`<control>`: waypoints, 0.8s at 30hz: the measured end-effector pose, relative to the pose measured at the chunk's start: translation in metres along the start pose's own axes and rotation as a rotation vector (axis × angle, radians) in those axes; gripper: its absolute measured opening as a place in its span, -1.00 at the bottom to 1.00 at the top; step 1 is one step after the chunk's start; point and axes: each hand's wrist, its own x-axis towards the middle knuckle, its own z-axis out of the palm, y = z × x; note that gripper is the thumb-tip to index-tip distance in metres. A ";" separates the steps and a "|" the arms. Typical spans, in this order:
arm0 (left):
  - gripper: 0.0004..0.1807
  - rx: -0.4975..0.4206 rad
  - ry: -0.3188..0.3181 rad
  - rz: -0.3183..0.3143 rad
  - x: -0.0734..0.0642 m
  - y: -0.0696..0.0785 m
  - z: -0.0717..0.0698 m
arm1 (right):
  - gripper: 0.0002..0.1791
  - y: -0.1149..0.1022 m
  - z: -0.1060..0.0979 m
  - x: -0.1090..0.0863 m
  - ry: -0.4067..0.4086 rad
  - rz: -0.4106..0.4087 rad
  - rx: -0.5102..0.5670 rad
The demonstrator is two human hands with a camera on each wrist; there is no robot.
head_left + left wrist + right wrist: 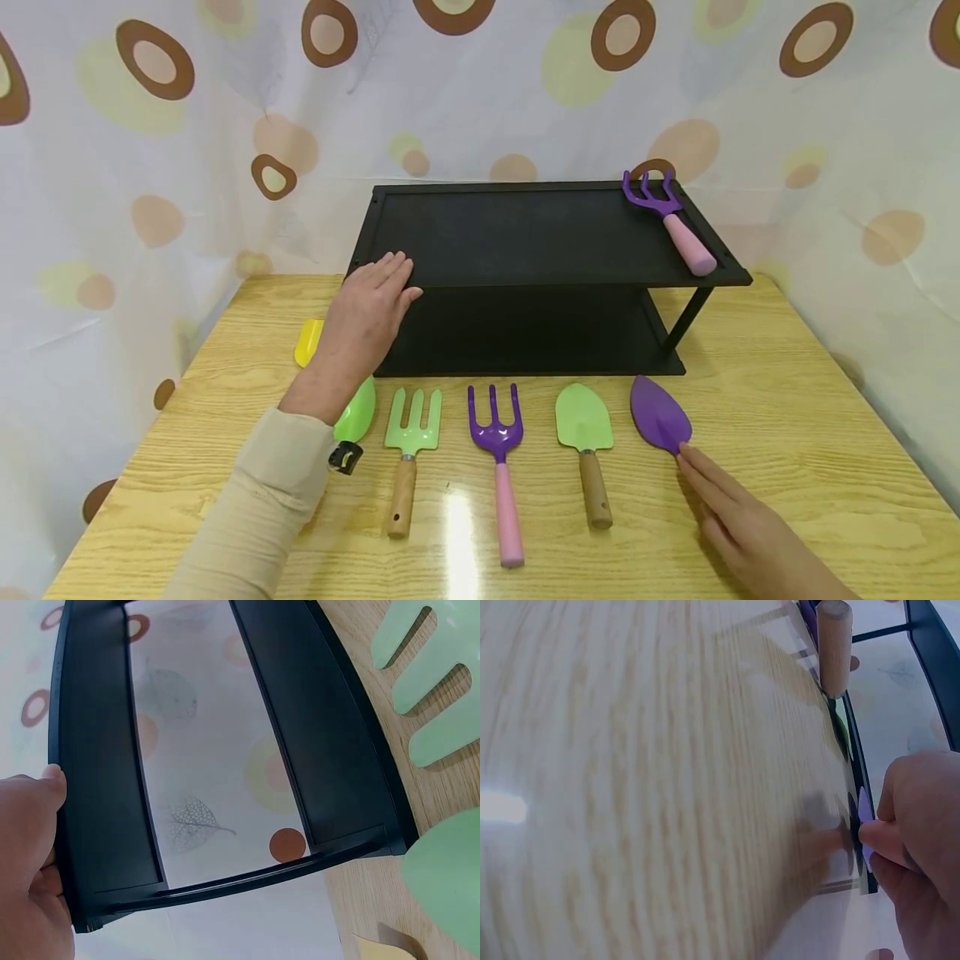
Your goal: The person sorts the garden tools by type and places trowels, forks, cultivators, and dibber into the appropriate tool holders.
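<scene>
Purple trowel (660,414) is located at the lower right of the head view, its blade tip pointing up toward the front edge of the black shelf (510,242).

Hazards:
1. Rotation of the trowel. Probable cause: the grip is near the neck, so the blade may twist if the pinch is light. The handle is covered; its seating in the palm cannot be told.
2. Blade contact with the shelf. Probable cause: a low, forward lift, as the tip points at the lower deck near its right corner.
3. Disturbance of the green trowel (585,421). Probable cause: a leftward sweep, since it lies next in the row.
4. Displacement of the pink-handled fork (670,215) at the upper right of the shelf top. Probable cause: a knock to the shelf, or uneven load from the left hand (367,308).

Hand pose:
- Right hand (738,521): lower right, reaching up and left, fingers and thumb pinching the trowel narrowly. Clearance between blade and surface (787,417) cannot be told.
- Left hand: left of centre, forearm rising from the lower left. Fingers extended and close together over the shelf's front left corner; thumb slightly apart. No tool is held.
</scene>
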 end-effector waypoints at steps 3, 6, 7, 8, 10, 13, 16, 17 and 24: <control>-0.47 -0.002 0.006 0.002 0.000 0.000 0.000 | -0.24 -0.001 -0.001 0.001 0.018 -0.002 -0.009; -0.47 -0.002 0.010 0.003 -0.001 0.000 0.001 | -0.23 -0.001 -0.002 0.001 0.031 -0.023 -0.017; -0.47 0.000 0.010 0.002 -0.001 0.000 0.001 | -0.23 -0.001 -0.003 0.002 0.036 -0.031 -0.018; -0.47 0.001 0.008 0.001 -0.001 0.000 0.000 | -0.23 -0.001 -0.003 0.002 0.040 -0.040 -0.019; -0.46 0.007 0.001 -0.001 0.000 0.000 0.000 | -0.23 0.000 -0.004 0.003 0.048 -0.054 -0.021; -0.46 0.012 -0.008 -0.005 0.000 0.001 0.000 | -0.23 -0.001 -0.005 0.004 0.056 -0.055 -0.013; -0.45 0.012 -0.011 -0.008 0.000 0.001 -0.001 | -0.21 -0.003 -0.006 0.006 0.061 -0.046 -0.001; -0.45 0.011 -0.011 -0.009 0.000 0.001 -0.001 | -0.21 -0.004 -0.007 0.006 0.067 -0.046 0.006; -0.46 0.012 -0.011 -0.013 0.000 0.001 0.000 | -0.51 -0.002 -0.008 0.014 0.140 -0.119 0.006</control>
